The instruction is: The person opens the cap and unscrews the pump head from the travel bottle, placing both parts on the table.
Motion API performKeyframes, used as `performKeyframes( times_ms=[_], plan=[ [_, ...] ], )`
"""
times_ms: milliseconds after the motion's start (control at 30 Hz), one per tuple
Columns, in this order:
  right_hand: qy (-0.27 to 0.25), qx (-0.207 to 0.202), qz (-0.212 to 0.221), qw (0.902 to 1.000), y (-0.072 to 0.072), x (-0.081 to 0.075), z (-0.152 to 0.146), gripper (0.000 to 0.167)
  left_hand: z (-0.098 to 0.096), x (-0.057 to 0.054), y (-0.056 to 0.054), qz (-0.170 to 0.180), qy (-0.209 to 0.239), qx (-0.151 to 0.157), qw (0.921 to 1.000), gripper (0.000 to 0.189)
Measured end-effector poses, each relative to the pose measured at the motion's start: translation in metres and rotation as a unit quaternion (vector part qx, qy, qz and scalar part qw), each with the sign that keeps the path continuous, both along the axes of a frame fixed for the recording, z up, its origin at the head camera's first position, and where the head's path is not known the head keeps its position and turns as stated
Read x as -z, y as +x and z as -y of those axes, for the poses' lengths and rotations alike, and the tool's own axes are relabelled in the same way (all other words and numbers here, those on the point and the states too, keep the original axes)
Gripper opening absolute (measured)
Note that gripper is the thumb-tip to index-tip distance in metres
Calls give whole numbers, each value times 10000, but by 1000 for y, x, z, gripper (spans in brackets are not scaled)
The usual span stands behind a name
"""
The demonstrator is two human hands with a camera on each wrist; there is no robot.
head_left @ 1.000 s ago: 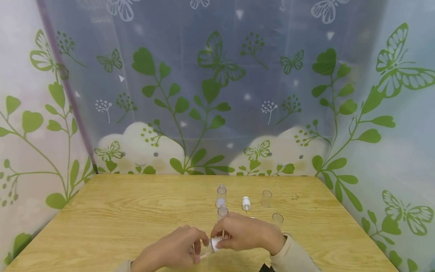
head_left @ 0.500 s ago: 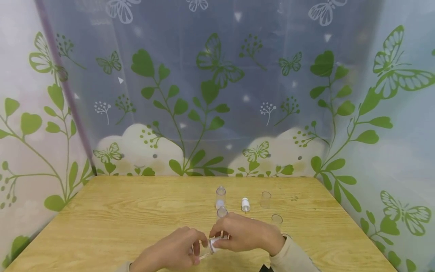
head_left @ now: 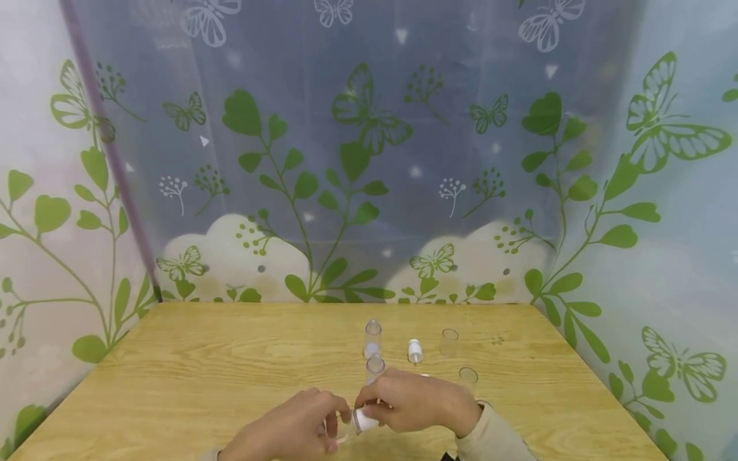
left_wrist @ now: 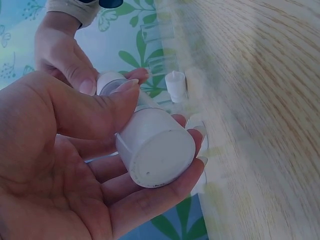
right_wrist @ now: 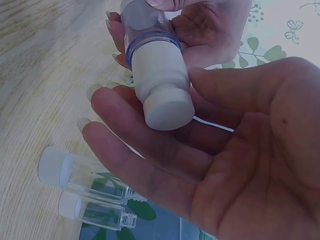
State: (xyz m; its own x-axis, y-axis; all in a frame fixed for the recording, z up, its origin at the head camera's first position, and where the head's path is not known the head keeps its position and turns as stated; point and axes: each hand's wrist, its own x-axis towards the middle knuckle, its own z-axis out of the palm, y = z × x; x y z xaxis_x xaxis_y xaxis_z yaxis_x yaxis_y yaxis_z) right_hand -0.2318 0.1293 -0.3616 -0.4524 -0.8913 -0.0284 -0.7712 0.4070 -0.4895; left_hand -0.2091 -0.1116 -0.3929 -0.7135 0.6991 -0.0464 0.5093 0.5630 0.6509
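Observation:
A small clear pump bottle with a white disc at its base lies tilted between both hands, low in the head view. My left hand holds its clear body, thumb on one side and fingers on the other. At the opposite end, my right hand grips the white pump top between thumb and fingers. The pump top meets the bottle at a bluish clear rim. In the head view the fingers hide much of the bottle.
Two clear bottles stand just beyond the right hand, the nearer partly hidden. Right of them are a loose white pump top and clear open-topped covers. The wooden table meets a printed curtain at its back edge.
The right fingers have shifted over the pump top, covering more of its outer end. Both hands stay in nearly the same place. The head view has tilted slightly upward.

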Motion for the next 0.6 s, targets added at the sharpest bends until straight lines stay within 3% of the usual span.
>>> performKeyframes(
  times_ms=[600],
  plan=[
    [111,234,-89,9996,3,-3,1,21,-1,1,0,-7,-80,-45,10000,35]
  ],
)
